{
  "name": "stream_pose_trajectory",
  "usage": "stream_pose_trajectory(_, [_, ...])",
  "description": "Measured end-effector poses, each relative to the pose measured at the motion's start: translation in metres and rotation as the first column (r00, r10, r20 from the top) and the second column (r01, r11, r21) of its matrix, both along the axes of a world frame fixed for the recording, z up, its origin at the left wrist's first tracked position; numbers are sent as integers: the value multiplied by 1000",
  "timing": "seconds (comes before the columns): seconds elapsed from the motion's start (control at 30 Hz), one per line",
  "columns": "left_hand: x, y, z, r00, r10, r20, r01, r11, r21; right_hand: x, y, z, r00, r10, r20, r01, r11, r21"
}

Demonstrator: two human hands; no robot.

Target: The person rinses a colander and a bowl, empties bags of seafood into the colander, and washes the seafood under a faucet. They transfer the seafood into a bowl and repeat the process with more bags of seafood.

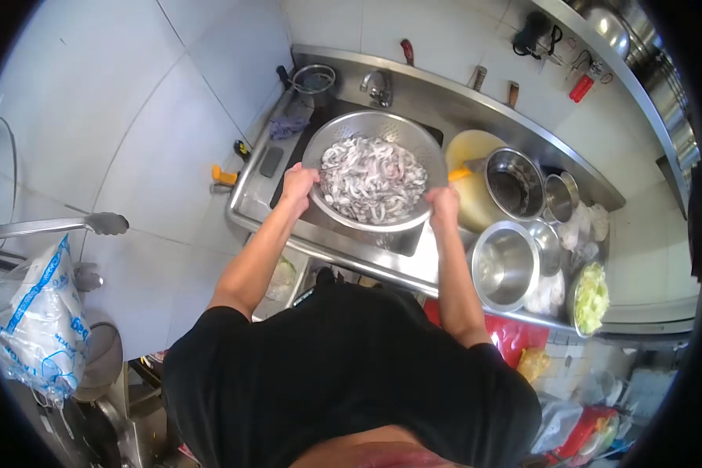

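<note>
A large metal colander [433, 152] is over the sink, filled with slick grey-white pieces [374, 178] that look like cut squid. My left hand [298, 186] grips its rim on the left, fingers closed. On the opposite side, my right hand [443, 201] is closed on the rim as well. Perforations show along the colander's inner wall. Behind it stands the tap [377, 87]. Right beside my right hand lies a pale round board [476, 207], with an orange handle [462, 173] over it.
Metal bowls stand on the right: a dark-bottomed pot [515, 183], a wide steel bowl [505, 265] and a bowl of chopped greens [591, 300]. At the back left is a strainer [314, 80], near a purple cloth [288, 127]. Tongs [54, 226] hang at far left above a plastic bag [43, 327].
</note>
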State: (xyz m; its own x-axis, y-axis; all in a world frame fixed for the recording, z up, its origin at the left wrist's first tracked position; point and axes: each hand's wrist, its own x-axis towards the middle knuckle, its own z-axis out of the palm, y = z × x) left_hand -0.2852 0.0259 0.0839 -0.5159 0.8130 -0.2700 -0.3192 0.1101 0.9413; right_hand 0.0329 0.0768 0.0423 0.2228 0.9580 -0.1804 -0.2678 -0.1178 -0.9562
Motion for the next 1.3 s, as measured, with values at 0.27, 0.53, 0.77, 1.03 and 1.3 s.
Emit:
stream_pose_trajectory(0.27, [12, 15, 150, 982, -180, -58, 189, 938, 291, 6, 12, 169, 983, 51, -177, -13, 978, 209])
stream_pose_trajectory(0.53, [4, 8, 111, 982, -188, 11, 174, 926, 335, -7, -20, 144, 991, -33, -131, 47, 993, 108])
stream_pose_trajectory(0.77, [-11, -50, -68, 992, -122, 26, 123, 992, -43, -24, -69, -47, 987, -105, -122, 94, 991, -96])
stream_pose_trajectory(1.03, [-20, -76, -151, 979, -197, 50, 201, 976, -82, -28, -126, -79, 982, -187, 5, 184, 964, -190])
stream_pose_trajectory(1.3, [-10, -62, -135, 945, -324, 44, 326, 944, -42, -25, -133, -108, 960, -272, 66, 280, 943, -182])
